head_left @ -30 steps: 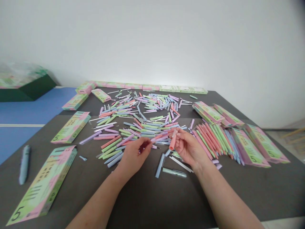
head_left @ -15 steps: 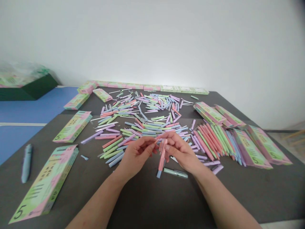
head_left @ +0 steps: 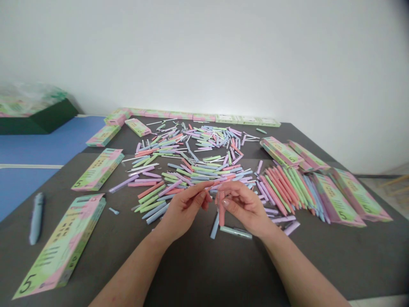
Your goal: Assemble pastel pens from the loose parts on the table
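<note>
Head view: our right hand (head_left: 251,211) pinches a red tube (head_left: 221,215); our left hand (head_left: 182,211) bunches beside it, hold unclear. We seem mid-handling; the next move likely needs steadiness.

A dark green bin (head_left: 54,118) sits on a blue surface (head_left: 35,149) — a pale wall (head_left: 204,55) rises behind.

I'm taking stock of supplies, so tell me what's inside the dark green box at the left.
In the dark green box, crumpled clear plastic lies over light green and pink items. Whatever is lower down is hidden by them and the box's wall.
</note>
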`<state>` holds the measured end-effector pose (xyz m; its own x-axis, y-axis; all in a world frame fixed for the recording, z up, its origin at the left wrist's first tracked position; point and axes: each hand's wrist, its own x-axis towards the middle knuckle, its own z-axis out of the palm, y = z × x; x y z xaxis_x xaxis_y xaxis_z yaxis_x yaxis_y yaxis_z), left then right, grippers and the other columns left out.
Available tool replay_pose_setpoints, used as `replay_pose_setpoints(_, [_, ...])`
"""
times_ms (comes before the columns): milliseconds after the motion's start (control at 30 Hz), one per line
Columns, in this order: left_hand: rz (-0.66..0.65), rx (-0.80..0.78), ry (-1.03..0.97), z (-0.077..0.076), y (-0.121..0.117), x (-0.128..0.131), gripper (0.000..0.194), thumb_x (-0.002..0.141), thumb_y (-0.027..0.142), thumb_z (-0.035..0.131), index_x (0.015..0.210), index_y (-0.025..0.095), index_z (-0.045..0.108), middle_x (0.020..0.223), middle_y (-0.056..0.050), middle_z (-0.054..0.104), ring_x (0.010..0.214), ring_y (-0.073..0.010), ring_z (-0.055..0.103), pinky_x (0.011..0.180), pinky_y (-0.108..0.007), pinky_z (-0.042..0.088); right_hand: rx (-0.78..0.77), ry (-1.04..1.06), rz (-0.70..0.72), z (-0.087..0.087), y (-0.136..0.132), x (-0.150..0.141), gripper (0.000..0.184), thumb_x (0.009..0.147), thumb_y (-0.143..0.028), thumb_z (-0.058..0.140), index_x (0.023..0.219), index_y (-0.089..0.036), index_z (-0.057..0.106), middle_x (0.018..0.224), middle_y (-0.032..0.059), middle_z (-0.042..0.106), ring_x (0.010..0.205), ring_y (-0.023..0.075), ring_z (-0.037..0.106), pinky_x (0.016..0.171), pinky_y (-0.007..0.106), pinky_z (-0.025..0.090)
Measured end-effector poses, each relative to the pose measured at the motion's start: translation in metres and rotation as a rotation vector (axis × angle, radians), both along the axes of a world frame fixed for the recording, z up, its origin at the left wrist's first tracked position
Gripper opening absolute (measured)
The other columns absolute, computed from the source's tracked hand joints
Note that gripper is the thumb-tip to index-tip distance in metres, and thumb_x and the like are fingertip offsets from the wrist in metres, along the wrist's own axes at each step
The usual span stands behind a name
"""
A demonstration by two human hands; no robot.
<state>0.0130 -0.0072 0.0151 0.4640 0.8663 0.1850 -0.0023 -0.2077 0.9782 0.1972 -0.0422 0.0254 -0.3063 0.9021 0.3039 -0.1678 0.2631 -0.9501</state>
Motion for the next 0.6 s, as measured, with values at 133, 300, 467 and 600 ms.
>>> replay_pose_setpoints(133, [-0.009, -0.031, 0.012, 0.004, 0.000, 0.001, 0.027, 0.092, 0.028, 0.049, 0.112, 0.017, 0.064, 0.076, -0.001, 0.060, 0.067, -0.0120, 0.056, 0.065, -0.024, 0.045, -0.017, 0.028, 0.021, 0.002, -0.002, 0.000, 0.019, 0.090, -0.025, 0.056, 0.109, -0.026, 0.054, 0.090, 0.0009, 0.060, 0.056, 0.0133, 0.066, 0.052, 0.027, 0.049])
replay_pose_setpoints(300, [-0.032, -0.085, -0.006, 0.006, 0.000, 0.002, 0.026, 0.092, 0.028, 0.048, 0.111, 0.017, 0.062, 0.076, -0.001, 0.058, 0.065, -0.0111, 0.056, 0.064, -0.023, 0.046, -0.068, 0.080, -0.075, -0.003, 0.003, -0.002, 0.018, 0.089, -0.027, 0.058, 0.107, -0.025, 0.054, 0.084, -0.0005, 0.063, 0.056, 0.0115, 0.064, 0.052, 0.025, 0.048])
replay_pose_setpoints(467, [-0.025, -0.107, 0.007, 0.009, -0.002, 0.002, 0.024, 0.092, 0.027, 0.048, 0.109, 0.017, 0.061, 0.076, 0.000, 0.057, 0.064, -0.0105, 0.056, 0.063, -0.023, 0.045, -0.159, 0.261, -0.370, -0.012, 0.018, -0.001, 0.021, 0.082, -0.029, 0.067, 0.098, -0.024, 0.056, 0.073, -0.0037, 0.063, 0.058, 0.0103, 0.059, 0.049, 0.020, 0.049])
replay_pose_setpoints(600, [-0.017, -0.100, 0.009, 0.011, -0.003, 0.003, 0.023, 0.091, 0.028, 0.049, 0.106, 0.016, 0.062, 0.075, 0.000, 0.057, 0.062, -0.0098, 0.055, 0.063, -0.023, 0.045, -0.206, 0.352, -0.515, -0.010, 0.023, 0.003, 0.027, 0.071, -0.026, 0.076, 0.089, -0.023, 0.057, 0.069, -0.0048, 0.062, 0.060, 0.0094, 0.058, 0.053, 0.018, 0.052])
